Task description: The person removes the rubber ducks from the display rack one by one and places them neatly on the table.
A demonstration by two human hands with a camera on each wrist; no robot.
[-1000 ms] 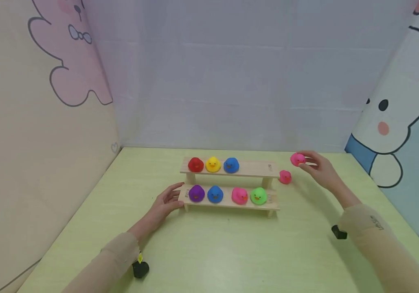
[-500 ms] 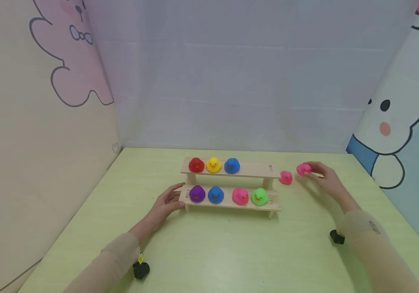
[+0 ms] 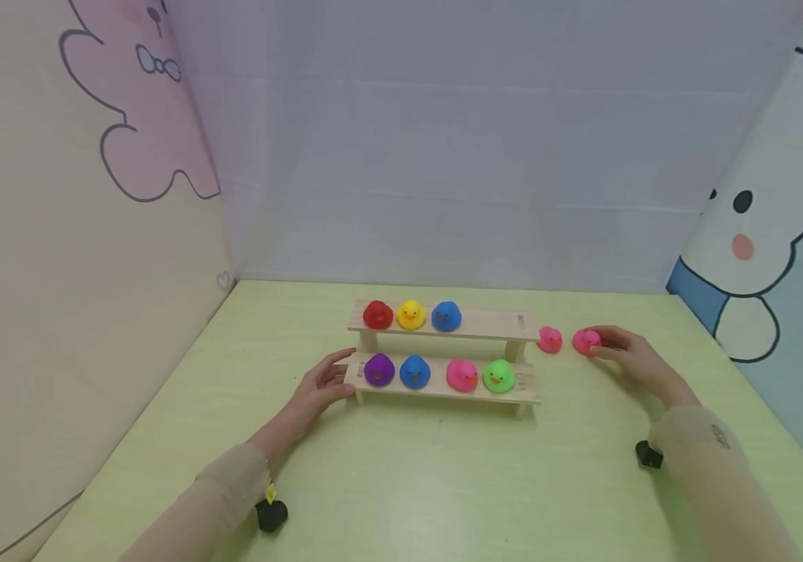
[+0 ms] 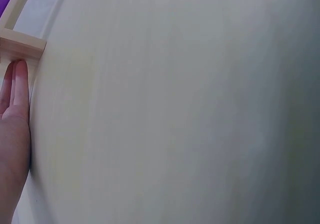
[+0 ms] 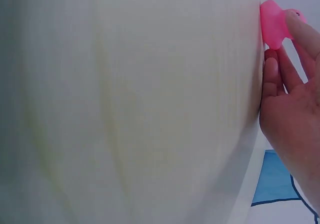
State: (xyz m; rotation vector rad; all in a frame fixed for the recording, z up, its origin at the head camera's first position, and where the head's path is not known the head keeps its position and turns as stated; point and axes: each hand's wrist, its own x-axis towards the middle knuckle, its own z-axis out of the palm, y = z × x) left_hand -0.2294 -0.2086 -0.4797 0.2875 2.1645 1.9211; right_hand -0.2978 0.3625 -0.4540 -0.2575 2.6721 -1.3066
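At the left end of a two-tier wooden rack (image 3: pixel 492 321), my left hand (image 3: pixel 313 396) touches the wood; in the left wrist view its fingers (image 4: pixel 20 86) lie straight against the rack's leg (image 4: pixel 22 44). My right hand (image 3: pixel 636 363) pinches a pink rubber duck (image 3: pixel 586 342) between thumb and fingers, down at the table top. Between it and the rack sits another pink duck (image 3: pixel 550 339). The upper tier bears a red duck (image 3: pixel 378 315), a yellow duck (image 3: pixel 411 314) and a blue duck (image 3: pixel 446 316). On the lower one stand purple (image 3: pixel 379 370), blue, pink and green ducks.
The pale green table (image 3: pixel 401 476) reaches back to a plain light curtain (image 3: pixel 401 156). Cartoon-printed walls flank it on both sides. A black wrist camera (image 3: pixel 271 516) hangs below the left sleeve, another (image 3: pixel 649 454) below the right.
My right hand has lowered the pink duck from above the table, slightly rightward, down to the surface beside the other pink duck. The left hand has stayed at the rack's end.
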